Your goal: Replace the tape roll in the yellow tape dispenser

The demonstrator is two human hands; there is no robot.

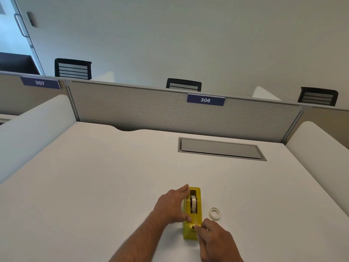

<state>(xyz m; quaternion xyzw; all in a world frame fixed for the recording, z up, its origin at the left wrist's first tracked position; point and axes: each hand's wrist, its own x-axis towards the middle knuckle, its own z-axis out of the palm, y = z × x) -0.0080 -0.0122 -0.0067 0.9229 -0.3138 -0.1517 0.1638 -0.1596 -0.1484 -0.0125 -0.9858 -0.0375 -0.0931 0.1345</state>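
A yellow tape dispenser (190, 232) lies on the white desk (94, 186), its cutter end toward me. A pale tape roll (193, 203) sits in its well. My left hand (172, 206) grips the dispenser's left side, fingers along the far end and thumb on the near part. My right hand (213, 238) is at the cutter end, with thumb and fingertips pinched on what looks like the tape's loose end. A second, thin tape roll (214, 213) lies flat on the desk just right of the dispenser, touching nothing.
A grey cable hatch (221, 149) is set into the desk at the back right. A grey partition (151, 108) labelled 306 closes the far edge. White side panels (32, 129) flank the desk. Black chairs stand beyond.
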